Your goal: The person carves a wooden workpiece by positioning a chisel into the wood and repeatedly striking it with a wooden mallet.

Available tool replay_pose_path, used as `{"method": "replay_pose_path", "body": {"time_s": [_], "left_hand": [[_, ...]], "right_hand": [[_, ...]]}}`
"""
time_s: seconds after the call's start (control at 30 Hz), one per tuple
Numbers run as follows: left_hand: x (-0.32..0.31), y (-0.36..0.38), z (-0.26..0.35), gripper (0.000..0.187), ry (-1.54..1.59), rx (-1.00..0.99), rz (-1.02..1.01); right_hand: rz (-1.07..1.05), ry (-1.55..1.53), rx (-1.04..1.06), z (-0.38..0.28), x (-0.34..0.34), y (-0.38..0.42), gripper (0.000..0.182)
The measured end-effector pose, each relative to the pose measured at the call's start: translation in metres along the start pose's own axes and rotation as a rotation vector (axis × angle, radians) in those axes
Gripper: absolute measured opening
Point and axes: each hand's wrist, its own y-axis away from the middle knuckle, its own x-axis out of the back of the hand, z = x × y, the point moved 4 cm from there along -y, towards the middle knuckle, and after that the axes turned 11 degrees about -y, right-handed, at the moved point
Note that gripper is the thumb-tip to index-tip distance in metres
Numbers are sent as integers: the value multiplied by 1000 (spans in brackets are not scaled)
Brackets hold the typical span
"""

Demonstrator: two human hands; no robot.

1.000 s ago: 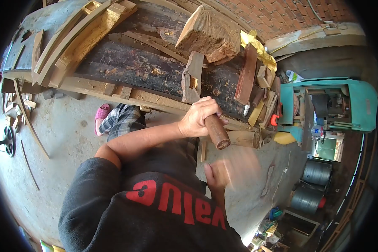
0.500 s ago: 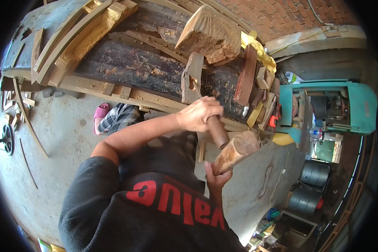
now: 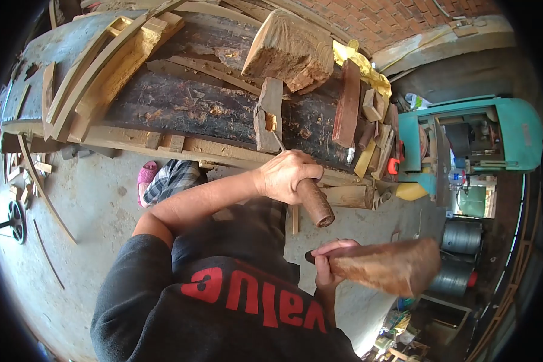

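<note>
Mallet (image 3: 386, 265) farther out (in closed right hand (image 3: 333, 263))

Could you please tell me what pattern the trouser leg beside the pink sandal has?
The trouser leg is plaid, in dark and light greys; the head view shows it best.

Fisheye warp, blk corners, L-edge glare, dim R side, mallet (image 3: 387, 265) sl. blurred

chisel handle (image 3: 315, 204): brown | mallet (image 3: 387, 263): tan | shirt (image 3: 142, 295): black, red lettering (image 3: 250, 294) | trousers (image 3: 174, 177): plaid | machine (image 3: 520, 142): teal
</note>
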Motion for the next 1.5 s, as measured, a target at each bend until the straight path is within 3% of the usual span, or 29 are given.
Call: {"method": "replay_pose_path", "body": {"time_s": [0.07, 0.13, 0.27, 0.3, 0.37, 0.4, 0.43, 0.47, 0.5, 0.53, 0.57, 0.6, 0.93, 1.5], "left_hand": [[1, -3, -1, 28, 1, 16, -41], [3, -6, -1, 27, 24, 13, -53], [4, -10, -3, 29, -10, 24, -84], [4, -10, -3, 33, -26, 12, -94], [4, -8, -4, 40, -69, 20, -99], [1, -7, -10, 44, -97, 39, -92], [-6, -5, -18, 57, -102, 121, -219], [-11, -4, -23, 54, -90, 136, -233], [-15, -4, -24, 49, -34, 109, -112], [-6, -7, -16, 39, -97, 94, -69], [-7, -6, -18, 31, -79, 70, 22], [-10, -9, -18, 28, -66, 27, 101], [-13, -8, -24, 31, -29, 42, 210], [-27, 13, -36, 25, -47, -53, 77]], "right_hand": [[-19, -72, 34, -6, 0, -6, 41], [-217, -1, 98, -3, 5, -5, 45], [-21, 86, -131, 4, 2, 5, 49], [-55, 179, -70, 2, 0, 0, 39], [-113, 250, -183, 2, 4, 0, 28], [45, 149, -201, 9, 3, 1, 23], [134, -56, -246, 17, -1, 2, 26], [78, 7, -188, 20, -2, -1, 40], [208, -38, -203, 41, 6, 7, 41], [114, 37, -175, 63, 24, 15, 44], [129, -42, -193, 60, 15, 12, 60], [144, 70, -108, 78, 34, 11, 61], [35, 20, -120, 92, 12, -12, 60], [158, 74, -192, 64, 6, 13, 57]]}}
